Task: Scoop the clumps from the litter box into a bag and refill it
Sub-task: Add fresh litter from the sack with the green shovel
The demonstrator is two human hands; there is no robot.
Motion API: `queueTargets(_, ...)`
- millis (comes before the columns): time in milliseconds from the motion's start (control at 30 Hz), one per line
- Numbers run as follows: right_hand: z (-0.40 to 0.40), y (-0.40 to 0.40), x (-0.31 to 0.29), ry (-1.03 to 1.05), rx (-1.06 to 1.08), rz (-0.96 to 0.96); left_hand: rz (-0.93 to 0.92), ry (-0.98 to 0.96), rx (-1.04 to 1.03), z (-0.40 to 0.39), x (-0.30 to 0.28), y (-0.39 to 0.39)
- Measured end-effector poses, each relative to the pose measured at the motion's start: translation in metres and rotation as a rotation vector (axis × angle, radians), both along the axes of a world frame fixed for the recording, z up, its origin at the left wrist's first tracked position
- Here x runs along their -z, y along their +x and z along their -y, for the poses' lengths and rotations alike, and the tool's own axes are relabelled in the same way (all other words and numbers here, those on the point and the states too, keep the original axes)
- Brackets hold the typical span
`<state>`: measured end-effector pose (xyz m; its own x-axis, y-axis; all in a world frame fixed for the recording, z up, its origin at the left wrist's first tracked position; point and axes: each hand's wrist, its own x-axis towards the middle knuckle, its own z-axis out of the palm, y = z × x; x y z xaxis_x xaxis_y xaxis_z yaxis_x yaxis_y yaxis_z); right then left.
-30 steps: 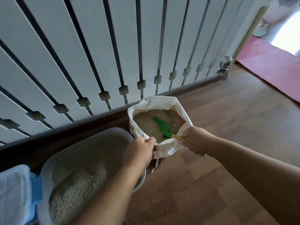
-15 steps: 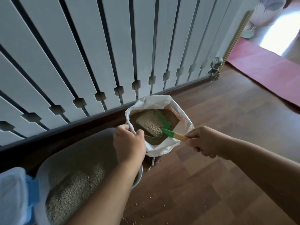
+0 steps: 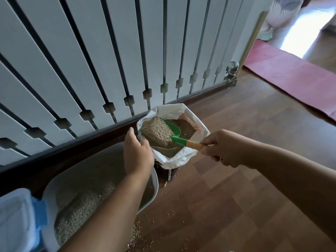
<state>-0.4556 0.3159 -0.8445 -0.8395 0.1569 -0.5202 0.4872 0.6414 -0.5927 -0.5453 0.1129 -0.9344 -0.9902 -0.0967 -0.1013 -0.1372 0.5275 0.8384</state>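
Fingers (image 3: pixel 143 142) at bag (image 3: pixel 183 159) rim, grip unclear.

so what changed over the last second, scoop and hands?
The right hand drew the green scoop up out of the litter; it was buried and now rides heaped above the litter bag. The left hand shifted from the bag's near rim to its left edge. The litter box stayed put.
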Motion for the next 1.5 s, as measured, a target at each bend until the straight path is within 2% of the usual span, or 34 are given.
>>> queueTargets(133, 0.005, 0.003, -0.014, -0.012, -0.019, -0.026, -0.021, 0.061, -0.056, 0.01, -0.005, -0.004)
queueTargets(333, 0.032, -0.002, -0.023, -0.039, -0.096, -0.034, 0.06, 0.186, -0.289, 0.046, -0.011, -0.022)
queueTargets(467, 0.062, -0.017, -0.013, -0.023, -0.217, 0.013, 0.097, 0.133, -0.402, 0.083, -0.012, -0.034)
queueTargets(567, 0.094, -0.034, -0.004, 0.129, -0.406, 0.009, 0.163, 0.072, -0.441, 0.115, -0.008, -0.035)
queueTargets(667, 0.128, -0.049, 0.009, 0.431, -0.672, -0.055, 0.267, -0.046, -0.405, 0.141, -0.004, -0.028)
queueTargets(767, 0.157, -0.057, 0.032, 0.675, -0.77, -0.163, 0.286, -0.196, -0.378, 0.16, 0.009, -0.006)
queueTargets(867, 0.177, -0.06, 0.044, 0.807, -0.82, -0.248, 0.252, -0.252, -0.277, 0.176, 0.045, 0.024)
queueTargets(1000, 0.194, -0.075, 0.047, 0.854, -0.908, -0.3, 0.284, -0.395, -0.103, 0.192, 0.072, 0.047)
queueTargets(1133, 0.207, -0.094, 0.053, 0.803, -1.029, -0.265, 0.262, -0.429, -0.064, 0.214, 0.085, 0.064)
queueTargets(1233, 0.224, -0.104, 0.071, 0.688, -1.118, -0.213, 0.483, -0.481, -0.018, 0.24, 0.097, 0.08)
queueTargets(1367, 0.243, -0.112, 0.102, 0.645, -1.187, -0.132, 0.858, -0.274, -0.068, 0.264, 0.105, 0.088)
queueTargets(1433, 0.237, -0.121, 0.108, 0.678, -1.173, -0.058, 0.88, -0.252, -0.012, 0.266, 0.104, 0.087)
queueTargets(1500, 0.224, -0.13, 0.106, 0.727, -1.179, 0.017, 0.818, -0.281, 0.063, 0.261, 0.103, 0.082)
